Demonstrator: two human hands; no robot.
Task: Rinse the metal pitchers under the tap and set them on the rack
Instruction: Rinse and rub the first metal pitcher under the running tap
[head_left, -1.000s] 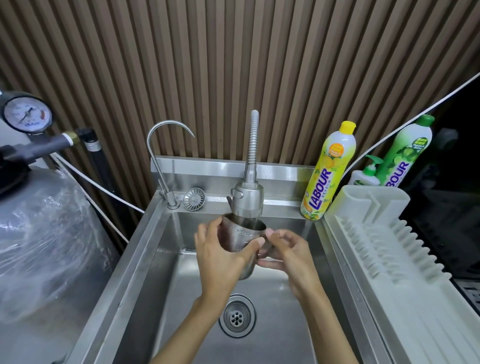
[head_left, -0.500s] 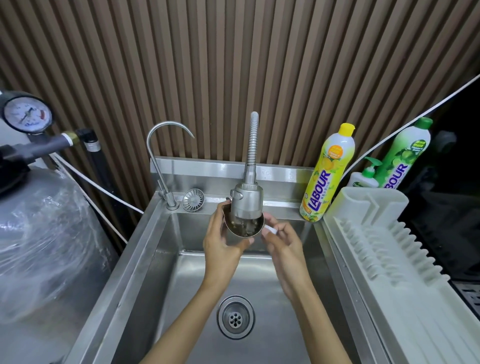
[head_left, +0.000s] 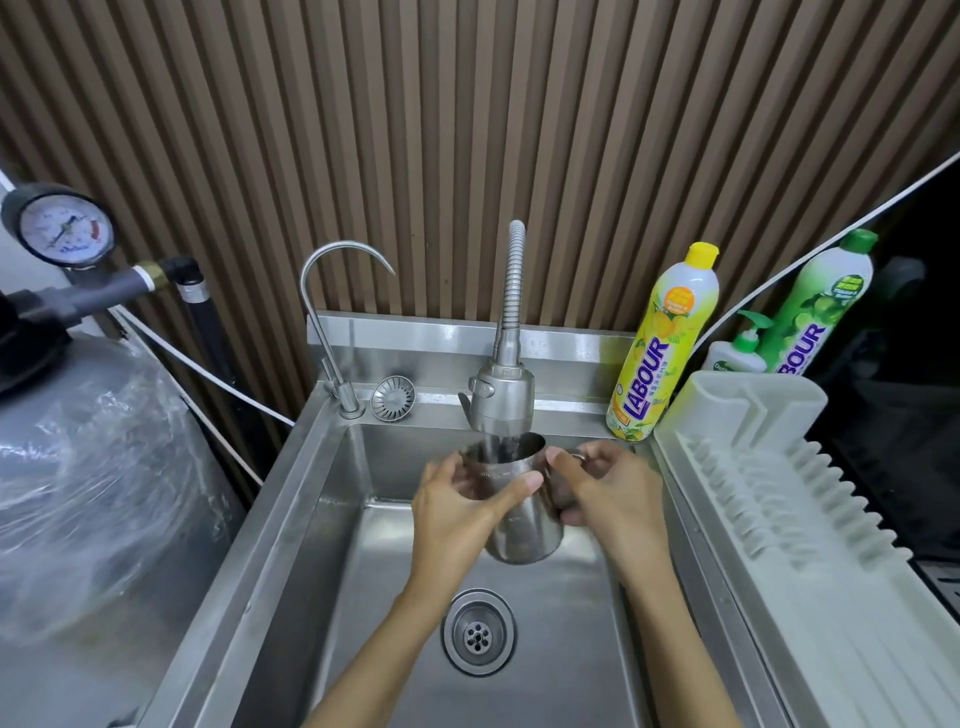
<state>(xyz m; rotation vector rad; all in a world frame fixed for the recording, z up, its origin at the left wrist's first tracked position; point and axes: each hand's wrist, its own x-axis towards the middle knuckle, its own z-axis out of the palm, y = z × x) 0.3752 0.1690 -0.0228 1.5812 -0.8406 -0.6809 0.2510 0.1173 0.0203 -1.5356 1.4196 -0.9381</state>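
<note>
left hand (head_left: 457, 514) fingers wrapping smooth steel pitcher (head_left: 524, 525) body | right hand (head_left: 608, 493) fingers curling round its handle | ribbed tap (head_left: 502, 400) streaming water into its round mouth

A kitchen wash-up corner: steel sink (head_left: 291, 499), spray tap (head_left: 503, 395), dish-soap bottles (head_left: 660, 348), white drying rack (head_left: 779, 499).

Pitcher (head_left: 524, 514), sink (head_left: 332, 525): brushed steel (glossy); rack (head_left: 810, 519): matt white plastic.
</note>
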